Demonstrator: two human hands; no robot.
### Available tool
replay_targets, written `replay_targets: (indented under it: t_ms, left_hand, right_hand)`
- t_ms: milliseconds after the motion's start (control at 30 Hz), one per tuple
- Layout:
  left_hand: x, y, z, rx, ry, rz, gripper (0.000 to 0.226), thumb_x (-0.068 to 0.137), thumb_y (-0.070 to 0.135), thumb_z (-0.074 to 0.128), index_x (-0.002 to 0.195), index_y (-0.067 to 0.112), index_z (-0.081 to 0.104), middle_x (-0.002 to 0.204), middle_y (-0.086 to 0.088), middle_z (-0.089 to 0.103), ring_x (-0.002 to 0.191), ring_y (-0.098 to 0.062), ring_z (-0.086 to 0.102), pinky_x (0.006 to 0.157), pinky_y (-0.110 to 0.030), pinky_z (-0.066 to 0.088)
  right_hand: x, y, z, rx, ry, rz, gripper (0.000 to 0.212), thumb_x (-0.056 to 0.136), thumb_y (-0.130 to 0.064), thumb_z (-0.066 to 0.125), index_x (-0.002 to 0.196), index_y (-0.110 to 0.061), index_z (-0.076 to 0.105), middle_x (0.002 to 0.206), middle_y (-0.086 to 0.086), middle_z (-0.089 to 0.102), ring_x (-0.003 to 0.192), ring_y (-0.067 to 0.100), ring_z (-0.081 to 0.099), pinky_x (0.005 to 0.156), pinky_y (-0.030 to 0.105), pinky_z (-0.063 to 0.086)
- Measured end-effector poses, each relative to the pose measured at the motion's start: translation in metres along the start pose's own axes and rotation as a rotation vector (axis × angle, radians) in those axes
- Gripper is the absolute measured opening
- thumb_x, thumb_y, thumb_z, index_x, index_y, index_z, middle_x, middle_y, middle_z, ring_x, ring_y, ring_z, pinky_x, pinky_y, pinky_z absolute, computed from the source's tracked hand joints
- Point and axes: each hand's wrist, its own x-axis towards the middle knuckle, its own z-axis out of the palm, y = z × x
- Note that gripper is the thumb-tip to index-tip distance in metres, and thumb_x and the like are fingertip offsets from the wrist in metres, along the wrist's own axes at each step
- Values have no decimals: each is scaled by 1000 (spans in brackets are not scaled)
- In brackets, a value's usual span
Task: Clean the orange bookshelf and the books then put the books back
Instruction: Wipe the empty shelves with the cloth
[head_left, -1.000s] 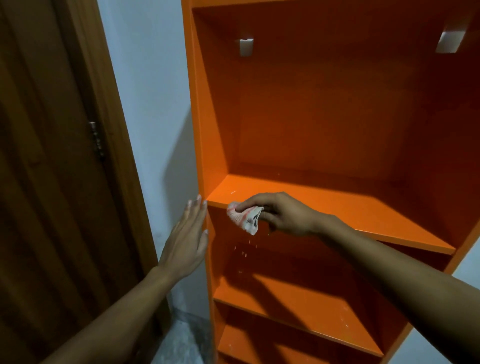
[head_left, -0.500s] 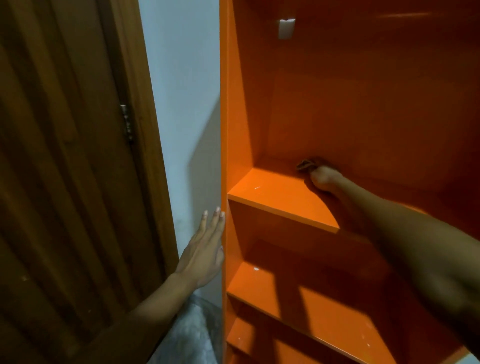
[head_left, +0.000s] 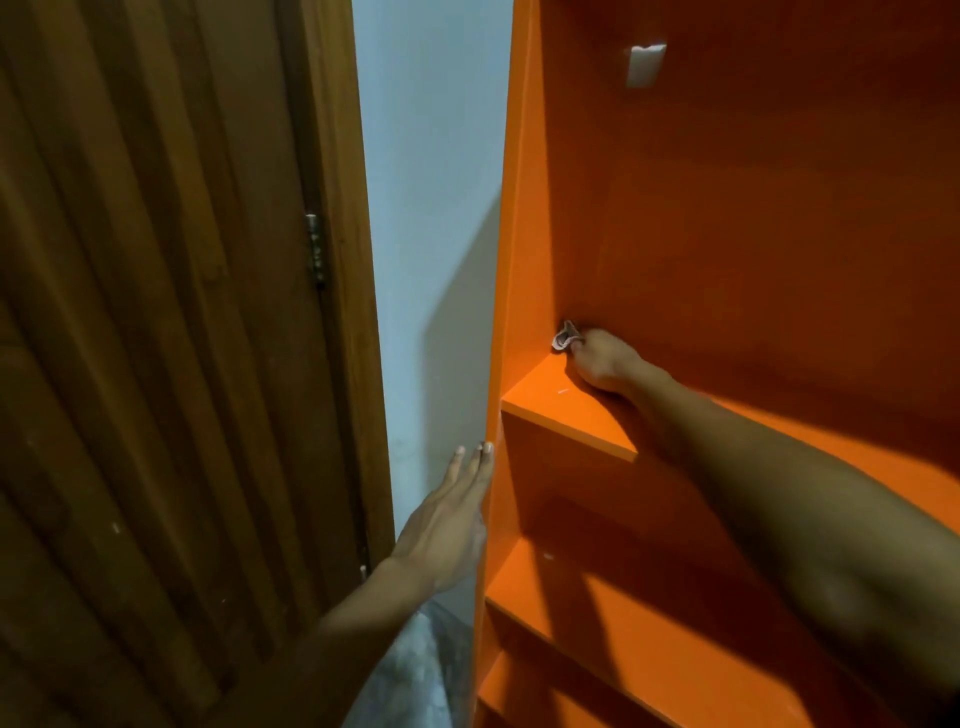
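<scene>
The orange bookshelf (head_left: 727, 208) fills the right side of the view, its compartments holding no books. My right hand (head_left: 602, 361) reaches deep into the back left corner of one shelf board (head_left: 566, 415) and grips a small whitish cloth (head_left: 565, 335), pressed into that corner. My left hand (head_left: 452, 514) lies flat with straight fingers against the outer left side panel (head_left: 501, 364) of the bookshelf. No books are in view.
A brown wooden door (head_left: 156, 364) with a metal hinge (head_left: 315, 249) stands at the left. A pale wall strip (head_left: 431, 208) separates it from the shelf. Crumpled clear plastic (head_left: 410, 670) lies on the floor below. Lower shelves (head_left: 623, 623) carry small white specks.
My right hand went from the shelf's front edge to its back, then slid left into the back left corner with the cloth. The view shifted closer and leftward; my left hand stays on the side panel.
</scene>
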Motion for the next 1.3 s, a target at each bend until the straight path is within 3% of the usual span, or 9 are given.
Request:
replay_targets:
  t_ms: [267, 433, 567, 800, 933, 1000, 1100, 1200, 1300]
  left_hand:
    - [1, -11, 3, 41, -85, 1, 87, 102, 17, 43, 155, 32, -24, 167, 9, -14, 155, -20, -4, 101, -38, 51]
    - [-2, -20, 6, 38, -135, 13, 87, 102, 19, 45, 156, 31, -22, 169, 7, -10, 156, -23, -3, 113, -45, 43]
    - [-3, -18, 5, 12, -135, 16, 76, 103, 30, 44, 159, 26, -8, 169, 1, 4, 156, -24, 2, 122, -47, 28]
    - [-2, -27, 12, -23, -182, 46, 89, 103, 28, 47, 155, 29, -26, 169, 2, -2, 155, -27, 3, 113, -46, 42]
    - [-1, -31, 20, -29, -174, 27, 95, 102, 31, 48, 149, 40, -34, 170, -3, 0, 154, -31, 13, 105, -50, 47]
    - [1, -33, 26, -49, -168, 20, 98, 100, 33, 51, 146, 44, -35, 169, -8, 5, 147, -37, 33, 102, -55, 49]
    - [0, -37, 42, -124, -205, 20, 105, 97, 36, 55, 144, 45, -38, 166, -14, 18, 112, -40, 63, 85, -56, 57]
    - [-8, -38, 59, -117, -255, -30, 106, 96, 36, 55, 142, 46, -41, 165, -11, 23, 90, -32, 69, 72, -50, 60]
    - [-22, -24, 68, 2, -296, -145, 97, 96, 33, 49, 150, 37, -32, 141, -12, 49, 80, -25, 64, 69, -44, 57]
  right_hand:
    - [-54, -20, 27, -168, 59, -159, 36, 102, -32, 37, 134, -22, 51, 138, 15, 54, 124, 38, 51, 99, 49, 41]
    - [-102, -35, 48, -213, 203, -253, 35, 100, -32, 45, 134, -33, 52, 139, 3, 55, 125, 34, 46, 89, 46, 36]
    - [-127, -26, 73, -490, 384, -462, 51, 89, -15, 40, 137, -23, 54, 145, 8, 52, 118, 34, 53, 78, 41, 38]
    - [-131, 17, 55, -1040, 308, -756, 47, 91, -18, 38, 132, -19, 62, 150, 3, 49, 133, 31, 49, 97, 45, 35]
    - [-146, 57, 40, -1152, 304, -817, 47, 92, -20, 46, 138, -15, 58, 156, 1, 40, 144, 31, 30, 108, 47, 27]
    - [-158, 76, 34, -1155, 338, -798, 50, 92, -18, 50, 142, -15, 53, 159, 0, 36, 144, 30, 25, 106, 47, 27]
    - [-184, 102, 22, -1117, 422, -754, 50, 90, -17, 45, 139, -18, 57, 155, -3, 36, 134, 32, 34, 95, 45, 32]
    - [-213, 135, 13, -1053, 489, -714, 51, 84, -18, 46, 134, -22, 54, 147, -2, 37, 126, 35, 37, 92, 48, 30]
    - [-243, 166, 3, -1017, 522, -619, 47, 80, -18, 46, 123, -21, 64, 140, 4, 41, 121, 34, 40, 90, 48, 30]
